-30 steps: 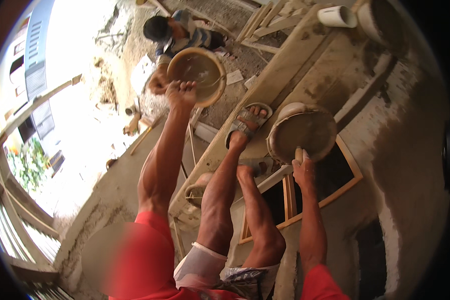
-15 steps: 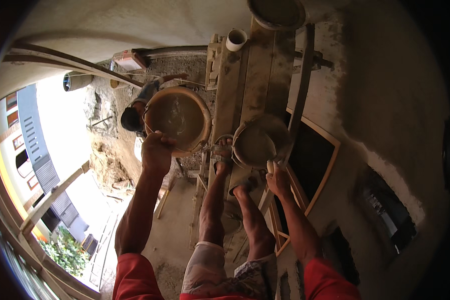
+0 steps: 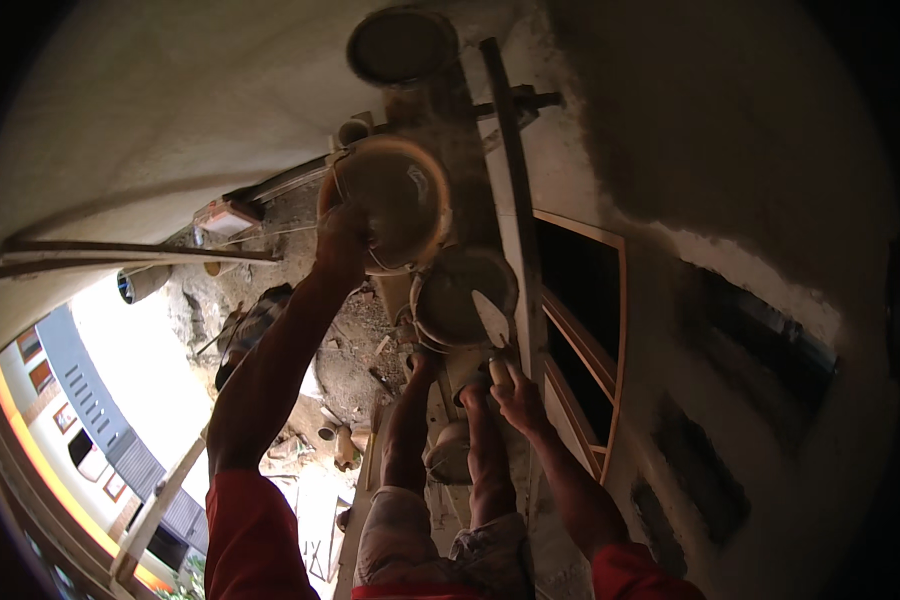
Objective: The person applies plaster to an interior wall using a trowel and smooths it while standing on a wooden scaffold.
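My left hand [image 3: 344, 246] is closed on the wire handle of an orange-rimmed bucket [image 3: 444, 190]. Murky grey-brown stuff fills much of the bucket, which hangs over the plank, just beyond a round mortar tub [image 3: 417, 312]. In my right hand [image 3: 518, 398] is the pale handle of a trowel [image 3: 490, 318], fingers wrapped round it. The trowel's pointed blade lies over the near right part of the tub, though whether it touches the contents I cannot tell. My feet stand on the planks at the tub's near side.
Another round tub [image 3: 402, 48] sits at the plank's far end. A pale cup [image 3: 353, 130] is partly hidden behind the bucket. A wooden pole [image 3: 510, 170] and a framed window [image 3: 622, 330] lie to the right. Below left, a person [image 3: 260, 320] bends over the ground.
My left hand has carried the bucket from beside the planks to a place over them, beyond the tub. The trowel blade now shows plainly over the tub. The whole view has shifted.
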### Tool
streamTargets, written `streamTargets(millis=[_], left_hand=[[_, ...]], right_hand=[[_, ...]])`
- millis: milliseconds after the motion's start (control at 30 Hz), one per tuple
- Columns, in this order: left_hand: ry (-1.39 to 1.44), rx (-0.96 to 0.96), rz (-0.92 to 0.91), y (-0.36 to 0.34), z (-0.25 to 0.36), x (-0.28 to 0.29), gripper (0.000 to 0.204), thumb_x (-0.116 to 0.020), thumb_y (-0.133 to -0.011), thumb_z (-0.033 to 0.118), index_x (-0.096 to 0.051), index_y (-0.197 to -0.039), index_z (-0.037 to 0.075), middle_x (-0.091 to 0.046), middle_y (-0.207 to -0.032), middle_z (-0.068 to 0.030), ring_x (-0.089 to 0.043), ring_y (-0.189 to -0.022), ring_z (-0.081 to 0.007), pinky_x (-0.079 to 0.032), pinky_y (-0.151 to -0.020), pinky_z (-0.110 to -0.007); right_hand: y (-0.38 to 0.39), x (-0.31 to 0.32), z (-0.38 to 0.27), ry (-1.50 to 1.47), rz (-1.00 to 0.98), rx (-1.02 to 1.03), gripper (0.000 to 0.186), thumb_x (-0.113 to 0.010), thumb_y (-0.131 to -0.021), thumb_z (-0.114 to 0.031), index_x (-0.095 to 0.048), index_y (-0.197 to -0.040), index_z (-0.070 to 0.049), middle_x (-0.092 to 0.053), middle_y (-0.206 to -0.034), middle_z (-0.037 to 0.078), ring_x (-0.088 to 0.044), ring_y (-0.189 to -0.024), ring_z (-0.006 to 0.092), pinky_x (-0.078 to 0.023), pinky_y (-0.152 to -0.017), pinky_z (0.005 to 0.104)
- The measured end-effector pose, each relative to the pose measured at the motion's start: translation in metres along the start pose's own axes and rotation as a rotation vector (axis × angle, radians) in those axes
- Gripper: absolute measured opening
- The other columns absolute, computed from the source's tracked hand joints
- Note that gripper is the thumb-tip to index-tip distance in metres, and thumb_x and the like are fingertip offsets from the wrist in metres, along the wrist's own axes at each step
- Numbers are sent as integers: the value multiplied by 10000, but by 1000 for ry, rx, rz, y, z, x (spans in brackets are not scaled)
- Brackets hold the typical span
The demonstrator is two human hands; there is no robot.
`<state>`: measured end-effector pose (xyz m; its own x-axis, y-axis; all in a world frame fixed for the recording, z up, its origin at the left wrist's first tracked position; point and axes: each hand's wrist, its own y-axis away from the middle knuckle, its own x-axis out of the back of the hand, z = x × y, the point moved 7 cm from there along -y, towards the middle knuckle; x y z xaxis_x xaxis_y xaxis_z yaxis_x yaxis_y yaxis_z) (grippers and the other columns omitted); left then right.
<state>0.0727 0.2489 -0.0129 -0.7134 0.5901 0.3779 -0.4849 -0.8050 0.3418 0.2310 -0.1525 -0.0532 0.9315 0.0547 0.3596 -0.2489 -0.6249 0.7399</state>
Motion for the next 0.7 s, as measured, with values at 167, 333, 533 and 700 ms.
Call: streamTargets(millis=[167,333,533,700], left_hand=[[608,255,-73,-47,-14,-54,200,-539,-938,137,-573,-1132,100,-632,-988,-45,-653,-814,-198,-547,-663,-327],[765,577,170,-95,-9,-109,273,-503,-966,219,-565,-1218,132,-633,-1036,-25,-622,-766,-159,-528,-624,-327],[626,189,24,-155,-96,-106,321,-567,-913,172,-581,-1211,54,-629,-1094,-81,-630,-898,-212,-533,-741,-340],[437,239,-26,-154,-23,-138,367,-614,-871,146,-583,-1221,40,-613,-1198,-118,-606,-1066,-269,-491,-938,-368]], right_hand=[[26,5,0,-137,46,-33,603,-642,-861,-229,-437,-1388,-20,-643,-863,134,-601,-580,159,-510,-552,315],[50,8,9,-260,52,-167,630,-658,-838,-215,-426,-1389,-16,-631,-807,112,-593,-555,145,-502,-523,311],[36,-2,-10,163,39,-16,641,-624,-859,-241,-387,-1401,5,-627,-1119,286,-672,-943,384,-545,-818,432],[-10,32,-9,355,12,-126,576,-580,-876,-155,-405,-1419,-71,-624,-1141,274,-640,-1021,392,-531,-878,451]])
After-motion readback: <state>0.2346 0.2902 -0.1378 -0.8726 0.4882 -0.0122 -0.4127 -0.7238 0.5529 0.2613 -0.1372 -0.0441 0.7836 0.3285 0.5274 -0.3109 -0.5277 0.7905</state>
